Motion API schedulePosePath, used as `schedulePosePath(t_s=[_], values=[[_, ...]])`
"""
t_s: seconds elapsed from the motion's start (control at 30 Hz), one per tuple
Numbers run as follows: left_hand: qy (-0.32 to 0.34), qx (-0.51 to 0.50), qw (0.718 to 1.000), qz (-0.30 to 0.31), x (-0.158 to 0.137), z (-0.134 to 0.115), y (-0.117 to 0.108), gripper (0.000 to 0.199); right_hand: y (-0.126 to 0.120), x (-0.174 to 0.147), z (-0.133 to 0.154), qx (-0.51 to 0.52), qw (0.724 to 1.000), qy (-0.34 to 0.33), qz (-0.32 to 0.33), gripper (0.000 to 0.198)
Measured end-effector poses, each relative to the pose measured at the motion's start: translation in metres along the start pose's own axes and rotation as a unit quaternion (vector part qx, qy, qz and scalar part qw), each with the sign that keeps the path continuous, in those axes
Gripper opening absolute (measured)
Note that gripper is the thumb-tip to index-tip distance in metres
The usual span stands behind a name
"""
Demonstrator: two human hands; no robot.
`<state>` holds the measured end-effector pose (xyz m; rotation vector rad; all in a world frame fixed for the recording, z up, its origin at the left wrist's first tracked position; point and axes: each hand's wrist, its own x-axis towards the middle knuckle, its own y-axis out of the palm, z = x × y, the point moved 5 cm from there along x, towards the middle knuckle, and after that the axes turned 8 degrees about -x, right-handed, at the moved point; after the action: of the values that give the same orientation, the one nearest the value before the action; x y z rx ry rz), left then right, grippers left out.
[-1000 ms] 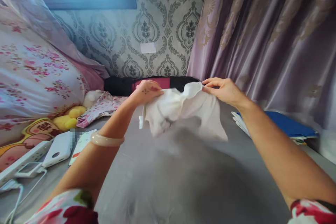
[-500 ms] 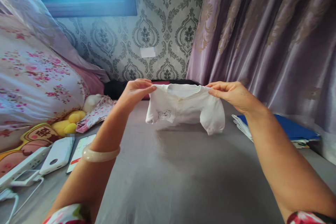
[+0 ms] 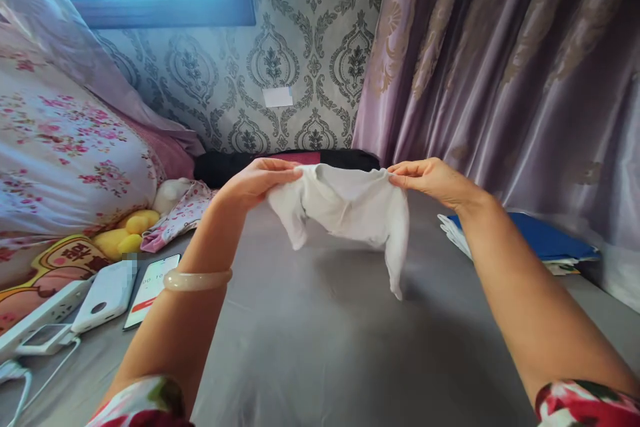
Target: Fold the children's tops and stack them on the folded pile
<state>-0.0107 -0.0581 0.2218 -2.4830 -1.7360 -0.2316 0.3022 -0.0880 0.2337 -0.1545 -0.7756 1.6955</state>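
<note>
Between the left hand [image 3: 265, 179] and right hand [image 3: 431, 180], pinched by both along its top, the shirt [image 3: 360, 210] hangs above the sheet [image 3: 300, 347]. Its right-side sleeve [image 3: 397, 250] has swung lower than a moment ago, so it seems unsettled. Leftward lies a phone [image 3: 151, 290].

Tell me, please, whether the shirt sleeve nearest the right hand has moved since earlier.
Yes, downward: the sleeve now ends lower in view than the blue stack.

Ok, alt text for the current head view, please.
A person's left hand and right hand hold a white garment by its shoulders over a grey sheet. A phone lies at left, a blue item at right.
</note>
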Motion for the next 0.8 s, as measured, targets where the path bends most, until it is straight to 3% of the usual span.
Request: schedulePosePath(t_s=[0.07,0.2,0.37,0.63,0.8], values=[[0.010,0.021,1.000,0.001,0.001,0.001,0.000,0.031,-0.004,0.000,-0.003,0.008,1.000,-0.003,-0.008,0.036],[0.080,-0.033,0.996,0.032,0.004,-0.003,0.004,0.031,-0.005,0.003,-0.011,0.061,0.998,0.022,0.017,0.040],[0.077,-0.007,0.997,-0.003,0.010,0.002,0.002,0.031,-0.014,0.007,-0.014,0.039,0.997,0.013,-0.064,0.045],[0.104,-0.043,0.993,-0.020,0.006,-0.001,0.004,0.035,-0.014,0.006,-0.019,0.090,0.993,0.030,-0.066,0.046],[0.104,-0.013,0.993,-0.046,0.007,0.000,0.002,0.033,-0.017,0.007,-0.020,0.058,0.995,0.024,-0.077,0.048]])
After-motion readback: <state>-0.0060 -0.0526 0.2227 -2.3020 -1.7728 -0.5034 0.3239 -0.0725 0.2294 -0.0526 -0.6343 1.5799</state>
